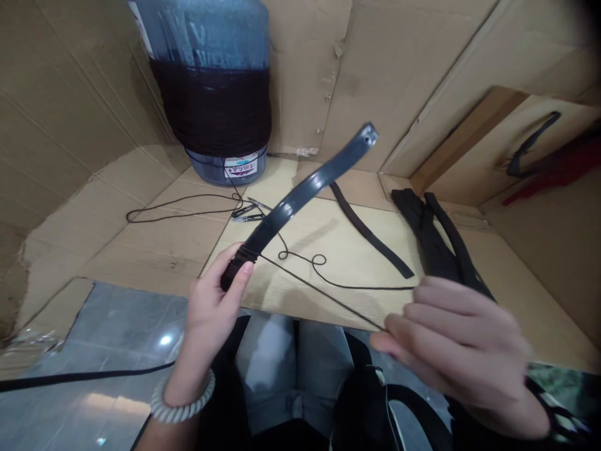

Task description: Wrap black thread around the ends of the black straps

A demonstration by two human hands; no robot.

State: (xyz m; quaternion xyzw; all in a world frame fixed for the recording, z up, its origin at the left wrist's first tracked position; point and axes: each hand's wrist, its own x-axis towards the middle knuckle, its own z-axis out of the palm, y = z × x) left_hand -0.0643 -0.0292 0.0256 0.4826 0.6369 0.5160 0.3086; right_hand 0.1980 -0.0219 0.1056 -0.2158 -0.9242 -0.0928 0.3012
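My left hand (213, 300) grips the lower end of a curved slate-blue plastic strip (305, 194), which rises to the upper right and has small holes at its tip. Dark cord binding (244, 258) wraps the strip just above my fingers. My right hand (451, 344) pinches a thin dark cord (323, 294) between thumb and fingers. That cord runs left toward the binding, and a looser length curls across the cardboard sheet (338, 250).
A large blue water jug (211, 37) wrapped in dark cord stands at the back against cardboard walls. Small metal clippers (246, 214), a dark brown strip (370, 235) and black fabric strips (429, 238) lie on the cardboard. Tiled floor and my knees show below.
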